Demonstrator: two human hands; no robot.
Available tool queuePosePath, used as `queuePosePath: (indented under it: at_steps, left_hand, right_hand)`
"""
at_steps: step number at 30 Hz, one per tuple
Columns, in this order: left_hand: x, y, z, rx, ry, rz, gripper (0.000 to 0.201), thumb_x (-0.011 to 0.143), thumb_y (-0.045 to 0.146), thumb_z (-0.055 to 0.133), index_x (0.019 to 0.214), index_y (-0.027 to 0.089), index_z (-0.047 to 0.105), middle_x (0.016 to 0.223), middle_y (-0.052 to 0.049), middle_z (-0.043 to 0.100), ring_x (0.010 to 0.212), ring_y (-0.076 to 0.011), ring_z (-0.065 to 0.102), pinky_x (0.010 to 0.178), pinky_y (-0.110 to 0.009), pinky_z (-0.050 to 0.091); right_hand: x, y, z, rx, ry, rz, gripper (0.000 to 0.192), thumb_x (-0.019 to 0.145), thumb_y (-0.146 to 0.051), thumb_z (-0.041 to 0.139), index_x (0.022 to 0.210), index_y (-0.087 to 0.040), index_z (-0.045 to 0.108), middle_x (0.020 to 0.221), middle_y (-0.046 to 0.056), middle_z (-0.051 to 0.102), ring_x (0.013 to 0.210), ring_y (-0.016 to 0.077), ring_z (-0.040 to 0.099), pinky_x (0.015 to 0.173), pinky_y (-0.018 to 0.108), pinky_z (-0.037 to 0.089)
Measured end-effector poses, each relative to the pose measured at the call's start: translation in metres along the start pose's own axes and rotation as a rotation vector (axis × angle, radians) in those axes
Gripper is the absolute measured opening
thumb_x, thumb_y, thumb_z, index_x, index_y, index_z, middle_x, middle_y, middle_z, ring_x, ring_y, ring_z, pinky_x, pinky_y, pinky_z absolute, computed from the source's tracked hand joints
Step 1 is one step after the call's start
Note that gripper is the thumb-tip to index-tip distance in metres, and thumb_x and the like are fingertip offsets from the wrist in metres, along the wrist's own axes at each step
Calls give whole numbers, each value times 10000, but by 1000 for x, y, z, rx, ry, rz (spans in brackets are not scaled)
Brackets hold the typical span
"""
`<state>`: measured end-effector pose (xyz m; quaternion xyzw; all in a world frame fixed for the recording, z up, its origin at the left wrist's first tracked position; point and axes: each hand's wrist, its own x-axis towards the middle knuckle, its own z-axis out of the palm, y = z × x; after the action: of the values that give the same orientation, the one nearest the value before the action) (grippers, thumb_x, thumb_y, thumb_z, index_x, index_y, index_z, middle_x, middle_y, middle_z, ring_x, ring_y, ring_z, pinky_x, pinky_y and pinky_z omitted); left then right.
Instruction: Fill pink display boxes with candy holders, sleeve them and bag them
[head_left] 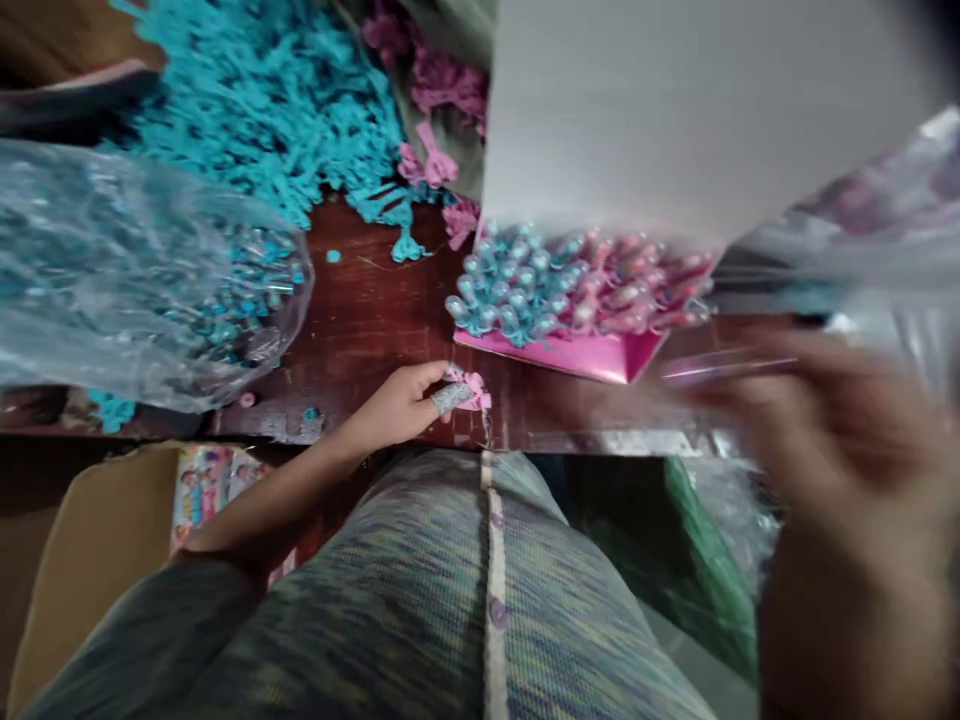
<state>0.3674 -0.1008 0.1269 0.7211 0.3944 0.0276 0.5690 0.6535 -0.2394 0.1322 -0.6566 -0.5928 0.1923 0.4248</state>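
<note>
Pink bow piece [472,388] lay at the near edge of the dark wooden table [367,320], at about 6 o'clock from the pink tray [577,355]. The left hand [397,405] was closed on it, thumb and taped forefinger pinching it together against the table top. The right hand [840,450] was raised at 3 o'clock, heavily blurred; whether its fingers were apart or together could not be told, though a thin pink streak [720,368] crossed just above them. The tray held rows of clear-capped items, blue ones to its left half and pink ones to its right. A pale sheet [675,110] overhung the tray at 12 o'clock. At 11 o'clock sat a heap of teal pieces [270,100], with pink pieces [442,90] beside it. A clear plastic bag [142,280] of blue items lay at 9 o'clock.
</note>
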Motion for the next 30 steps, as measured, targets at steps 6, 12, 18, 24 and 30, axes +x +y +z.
queuePosePath:
  at_steps: [6, 12, 18, 24, 30]
  left_hand:
    - [40, 22, 45, -70, -259, 203, 168, 937, 136, 626, 926, 177, 789, 947, -42, 735, 775, -123, 668, 671, -223, 539]
    - [45, 23, 42, 117, -228, 456, 175, 1000, 152, 633, 995, 187, 804, 1059, -69, 776, 968, -160, 729, 874, -285, 594]
    - [40, 15, 46, 488, -51, 657, 251, 1008, 81, 536, 1042, 157, 773, 1199, -95, 765, 1049, -178, 746, 869, -262, 606]
    - [54, 23, 43, 632, 1, 713, 253, 1014, 111, 523, 1112, 154, 753, 1237, -103, 761, 1060, -197, 766, 919, -282, 631]
    - [63, 30, 35, 373, -105, 481, 253, 1027, 269, 641, 1251, 189, 728, 1272, -113, 733, 1198, -238, 712, 1047, -359, 586]
  right_hand:
    - [-42, 2, 18, 142, -36, -11, 247, 1002, -255, 721, 1244, -288, 764, 1057, 57, 836, 864, 205, 804, 753, 322, 664]
    - [-36, 11, 4, 73, -151, -78, 219, 1037, -315, 679, 1235, -276, 763, 1039, 51, 837, 863, 196, 802, 773, 316, 655]
    - [-34, 9, 22, 121, -157, 209, 347, 1047, -533, 625, 1044, -217, 768, 899, 72, 830, 767, 209, 796, 701, 317, 638]
    - [-22, 19, 8, 315, -192, 523, 745, 994, -845, 405, 733, -212, 699, 630, 47, 738, 532, 171, 703, 520, 275, 530]
    - [65, 78, -105, -382, 455, 313, 390, 1107, -511, 492, 1146, -207, 733, 1000, 90, 807, 851, 185, 745, 790, 339, 588]
